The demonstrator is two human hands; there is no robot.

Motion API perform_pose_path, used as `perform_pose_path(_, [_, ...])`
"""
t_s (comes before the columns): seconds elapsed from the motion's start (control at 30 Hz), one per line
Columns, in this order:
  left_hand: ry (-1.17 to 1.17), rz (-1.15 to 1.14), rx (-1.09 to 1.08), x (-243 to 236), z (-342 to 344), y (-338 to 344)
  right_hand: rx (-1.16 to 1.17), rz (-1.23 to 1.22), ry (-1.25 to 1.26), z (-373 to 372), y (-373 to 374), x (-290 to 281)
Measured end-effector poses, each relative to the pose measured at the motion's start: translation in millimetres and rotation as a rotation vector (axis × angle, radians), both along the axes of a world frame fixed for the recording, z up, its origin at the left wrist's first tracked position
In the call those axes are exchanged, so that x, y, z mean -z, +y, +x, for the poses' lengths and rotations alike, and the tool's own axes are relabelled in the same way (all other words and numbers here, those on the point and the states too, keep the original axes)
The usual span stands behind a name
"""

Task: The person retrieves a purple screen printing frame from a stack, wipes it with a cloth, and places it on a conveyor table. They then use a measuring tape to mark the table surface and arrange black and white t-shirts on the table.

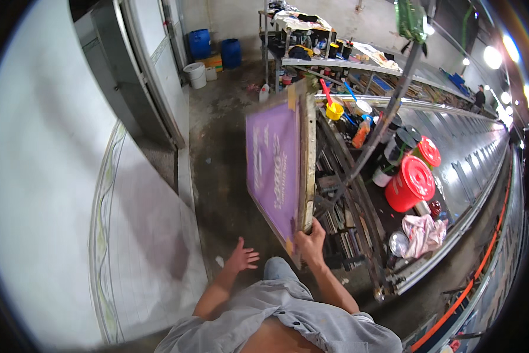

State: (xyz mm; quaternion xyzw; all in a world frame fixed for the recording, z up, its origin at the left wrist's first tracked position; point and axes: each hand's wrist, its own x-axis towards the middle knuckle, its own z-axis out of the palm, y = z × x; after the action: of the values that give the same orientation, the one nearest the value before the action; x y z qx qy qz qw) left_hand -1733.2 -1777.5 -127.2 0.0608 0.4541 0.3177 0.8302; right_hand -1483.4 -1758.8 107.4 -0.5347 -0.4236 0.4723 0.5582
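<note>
A screen-printing frame with purple mesh, white lettering and a worn edge is tilted upright in front of me, slightly right of centre. My right hand grips its lower right edge. My left hand is empty, fingers spread, a short way left of the frame's bottom corner and not touching it.
White tiled wall and open door at left; blue barrels, bucket and cluttered shelf behind. At right, a long metal table holds red buckets and a cloth. A distant person stands beyond.
</note>
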Motion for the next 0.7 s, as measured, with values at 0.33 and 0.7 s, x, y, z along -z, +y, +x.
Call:
perform_pose_path(0.33, [0.031,0.427,-0.485,-27.5,-102.5,475.8,-0.662,0.122,0.004,-121.5,327.1,109.2])
perform_pose_path(0.7, [1.336,0.236,-0.603,-112.2,-355.5,744.3,-0.807,-0.131,0.465,-72.6,816.8,6.0])
